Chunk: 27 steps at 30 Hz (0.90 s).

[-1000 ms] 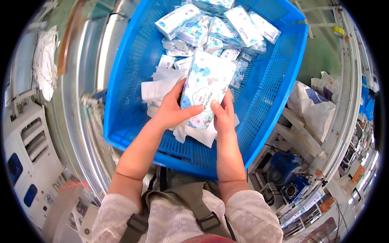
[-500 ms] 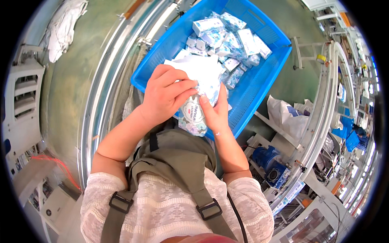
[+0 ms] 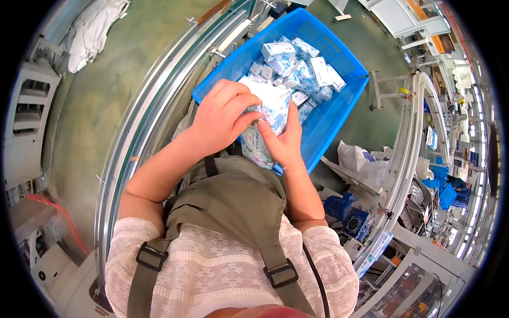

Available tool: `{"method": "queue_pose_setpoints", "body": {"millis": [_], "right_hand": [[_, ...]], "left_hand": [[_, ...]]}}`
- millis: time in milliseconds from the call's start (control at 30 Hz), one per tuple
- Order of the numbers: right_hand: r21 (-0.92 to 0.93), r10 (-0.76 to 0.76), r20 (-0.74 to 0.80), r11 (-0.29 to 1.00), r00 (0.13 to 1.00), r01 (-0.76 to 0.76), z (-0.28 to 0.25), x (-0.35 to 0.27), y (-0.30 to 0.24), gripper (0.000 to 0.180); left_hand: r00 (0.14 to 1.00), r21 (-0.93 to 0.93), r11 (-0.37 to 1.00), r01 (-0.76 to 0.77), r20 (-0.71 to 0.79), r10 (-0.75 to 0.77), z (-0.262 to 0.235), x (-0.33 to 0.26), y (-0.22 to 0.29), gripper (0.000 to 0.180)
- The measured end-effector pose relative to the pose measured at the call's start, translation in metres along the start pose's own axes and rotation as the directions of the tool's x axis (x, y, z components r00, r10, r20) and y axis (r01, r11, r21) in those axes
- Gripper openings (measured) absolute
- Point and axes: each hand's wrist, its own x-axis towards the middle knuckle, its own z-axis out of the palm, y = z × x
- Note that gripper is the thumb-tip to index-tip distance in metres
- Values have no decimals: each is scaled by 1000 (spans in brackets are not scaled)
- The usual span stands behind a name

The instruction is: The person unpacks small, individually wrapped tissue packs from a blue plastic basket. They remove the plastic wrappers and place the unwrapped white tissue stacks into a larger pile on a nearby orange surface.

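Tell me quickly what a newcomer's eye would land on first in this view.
Most likely the bright blue basket at upper centre, with a heap of blue-and-white packs inside. Next, just in front of the body, comes the floral pack, with the right hand gripping it and the left hand bent against it. Farther off, the blue motor stands out at lower right.

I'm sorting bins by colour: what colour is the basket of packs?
The basket is blue, clearest in the head view.
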Motion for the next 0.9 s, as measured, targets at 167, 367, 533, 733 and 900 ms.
{"method": "queue_pose_setpoints", "body": {"millis": [167,367,533,733,900], "right_hand": [[64,10,-16,998,1000,-9,10,-6,-5,68],[646,384,-125,731,915,-219,25,1,-2,51],[419,120,-291,908,949,14,8,5,-14,66],[-16,-220,-139,975,966,220,39,-20,-17,82],[-217,-143,-176,971,974,103,49,-20,-22,78]], "left_hand": [[989,6,989,-148,23,148,-11,-7,-3,25],[908,-57,956,-289,299,292,-13,-48,4,11],[933,45,997,66,350,-78,-11,-92,-18,16],[993,-111,993,49,-102,-61,-6,-48,0,80],[981,37,981,189,42,-191,12,-65,-10,72]]}}
